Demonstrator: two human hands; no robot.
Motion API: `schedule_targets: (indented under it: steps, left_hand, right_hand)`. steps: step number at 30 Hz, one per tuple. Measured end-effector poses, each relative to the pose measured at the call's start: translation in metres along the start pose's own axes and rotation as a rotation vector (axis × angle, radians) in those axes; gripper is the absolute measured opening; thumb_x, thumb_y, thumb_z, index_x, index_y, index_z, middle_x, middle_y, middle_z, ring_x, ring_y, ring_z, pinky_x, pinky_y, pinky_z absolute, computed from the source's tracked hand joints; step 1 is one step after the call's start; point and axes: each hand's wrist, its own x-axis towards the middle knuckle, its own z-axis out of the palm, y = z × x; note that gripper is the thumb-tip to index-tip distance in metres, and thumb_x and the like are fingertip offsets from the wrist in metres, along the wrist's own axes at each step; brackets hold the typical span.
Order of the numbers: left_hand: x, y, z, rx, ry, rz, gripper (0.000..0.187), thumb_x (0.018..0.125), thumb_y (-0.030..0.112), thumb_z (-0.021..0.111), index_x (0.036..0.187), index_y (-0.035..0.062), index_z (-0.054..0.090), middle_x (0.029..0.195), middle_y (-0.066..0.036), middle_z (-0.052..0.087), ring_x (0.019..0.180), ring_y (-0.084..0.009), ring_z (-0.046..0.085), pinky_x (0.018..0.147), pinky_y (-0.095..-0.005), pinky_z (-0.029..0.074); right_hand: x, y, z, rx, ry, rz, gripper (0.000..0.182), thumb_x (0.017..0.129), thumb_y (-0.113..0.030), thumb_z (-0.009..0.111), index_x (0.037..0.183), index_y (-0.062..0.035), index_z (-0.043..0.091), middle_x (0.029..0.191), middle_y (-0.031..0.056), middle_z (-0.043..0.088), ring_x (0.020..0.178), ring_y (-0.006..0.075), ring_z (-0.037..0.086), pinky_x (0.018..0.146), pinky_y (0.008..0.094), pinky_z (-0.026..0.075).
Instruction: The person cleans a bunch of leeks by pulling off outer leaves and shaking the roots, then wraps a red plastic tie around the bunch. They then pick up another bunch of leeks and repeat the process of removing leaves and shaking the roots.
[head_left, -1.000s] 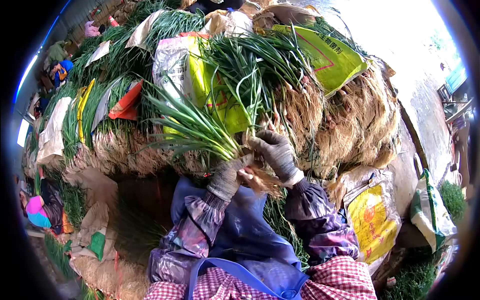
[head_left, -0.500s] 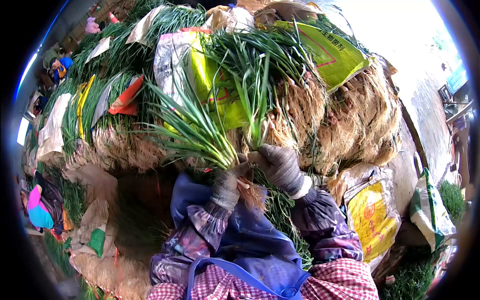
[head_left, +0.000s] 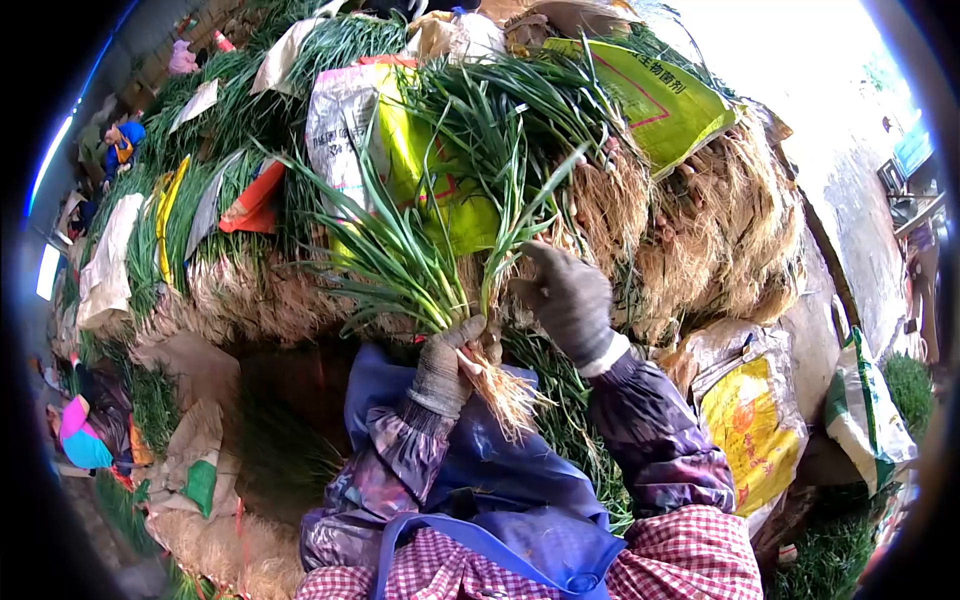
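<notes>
In the head view, my left hand (head_left: pixel 446 368), in a grey knit glove, is closed round the base of a bunch of green onions (head_left: pixel 425 285). Its leaves fan up and to the left, and pale stringy roots (head_left: pixel 505 396) hang below the fist over my blue apron (head_left: pixel 520 470). A few slimmer stalks (head_left: pixel 492 270) stand at the bunch's right side. Just right of these is my gloved right hand (head_left: pixel 572 305), index finger and thumb apart, fingertips close to the leaves and nothing seen between them.
A long heap of green onions (head_left: pixel 330 45) lies ahead, its roots (head_left: pixel 720 220) facing me. Sacks cover parts of it, including a yellow-green one (head_left: pixel 640 100). A yellow printed sack (head_left: pixel 750 430) and a white-green sack (head_left: pixel 865 410) sit at right. People (head_left: pixel 122 145) are at far left.
My right hand has come off the bunch and moved slightly right, its fingers opening. The slim stalks now stand beside the others at my left hand, and more roots show beneath it.
</notes>
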Motion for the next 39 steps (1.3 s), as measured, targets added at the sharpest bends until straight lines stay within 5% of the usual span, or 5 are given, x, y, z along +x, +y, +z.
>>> schedule_targets:
  steps: [10,16,31,33,39]
  left_hand:
    - [0.004,0.004,-0.014,-0.022,0.104,0.013,0.017,0.085,0.02,0.062,0.093,0.0069,0.053,0.074,-0.005,0.057,0.058,-0.0173,0.054,0.049,-0.0286,0.045]
    - [0.036,-0.03,-0.053,0.029,0.067,0.156,0.02,0.08,0.012,0.068,0.095,0.0058,0.058,0.074,-0.007,0.061,0.055,-0.0174,0.057,0.046,-0.0285,0.049]
    - [0.018,-0.007,-0.033,0.077,0.119,0.114,0.019,0.081,0.015,0.068,0.092,0.0015,0.061,0.083,-0.008,0.065,0.064,-0.014,0.061,0.054,-0.0235,0.051]
    - [0.009,0.003,-0.026,0.093,0.078,0.11,0.018,0.081,0.013,0.067,0.094,0.0019,0.06,0.086,-0.01,0.065,0.065,-0.0135,0.061,0.057,-0.0237,0.051]
    - [0.012,-0.003,-0.025,-0.006,-0.009,0.118,0.018,0.08,0.011,0.064,0.095,0.003,0.058,0.084,-0.011,0.064,0.074,-0.0207,0.063,0.07,-0.0326,0.054]
  right_hand:
    - [-0.044,0.016,-0.021,-0.185,-1.207,-0.125,0.017,0.081,-0.025,0.063,0.09,-0.011,0.067,0.075,0.0079,0.065,0.067,0.0259,0.064,0.061,0.0409,0.05]
    - [0.023,0.008,0.007,-0.476,-0.256,-0.349,0.039,0.075,-0.026,0.068,0.108,-0.0115,0.053,0.08,0.0046,0.059,0.073,0.0215,0.06,0.069,0.0345,0.045]
    - [-0.006,0.04,-0.01,-0.381,-0.47,-0.145,0.016,0.081,-0.024,0.056,0.069,-0.0144,0.059,0.053,0.0028,0.052,0.044,0.0218,0.054,0.043,0.0371,0.042]
    - [-0.038,0.055,-0.027,-0.615,-1.088,-0.169,0.021,0.084,-0.025,0.054,0.067,-0.0153,0.06,0.055,0.0017,0.054,0.044,0.017,0.053,0.041,0.0323,0.043]
    - [-0.044,0.044,-0.009,-0.135,-1.183,0.299,0.041,0.088,-0.036,0.057,0.109,-0.0019,0.062,0.09,0.014,0.066,0.075,0.0223,0.063,0.07,0.0352,0.052]
